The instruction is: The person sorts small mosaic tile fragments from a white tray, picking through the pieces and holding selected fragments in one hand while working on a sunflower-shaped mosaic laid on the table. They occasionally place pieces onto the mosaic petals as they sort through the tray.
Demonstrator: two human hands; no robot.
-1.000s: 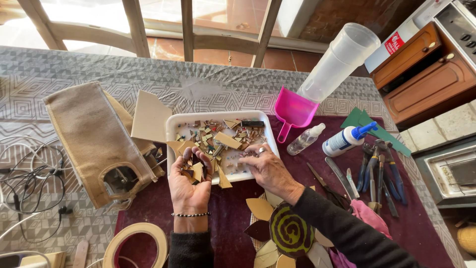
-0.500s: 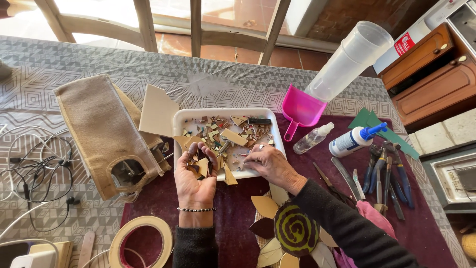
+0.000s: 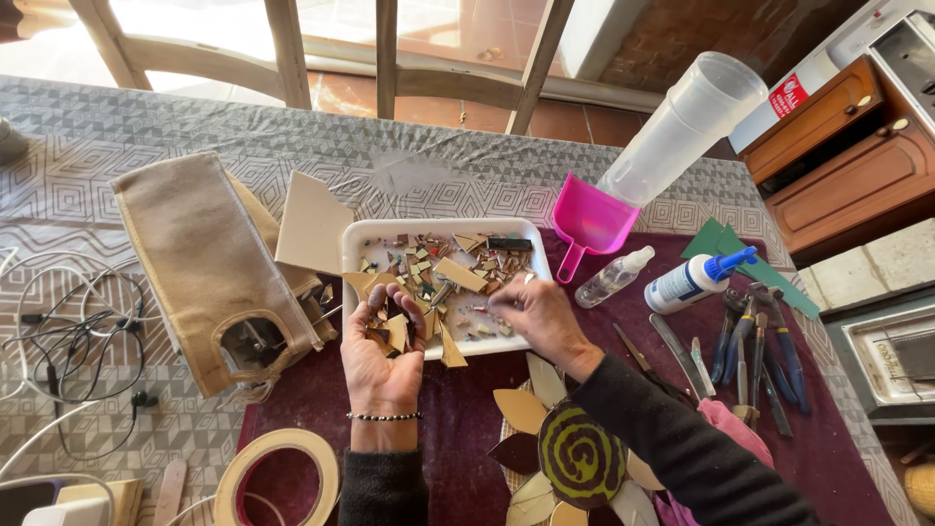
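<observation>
Your left hand lies palm up at the near left edge of the white tray, fingers loosely cupped around a few brown and tan scraps. Your right hand reaches in from the right, fingertips pinched together over the loose pieces in the tray, just right of the cupped palm and the nearer hand to them.

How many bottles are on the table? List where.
2: a clear bottle right of the pink scoop, and a white bottle with a blue cap beside it. Others may be hidden.
</observation>
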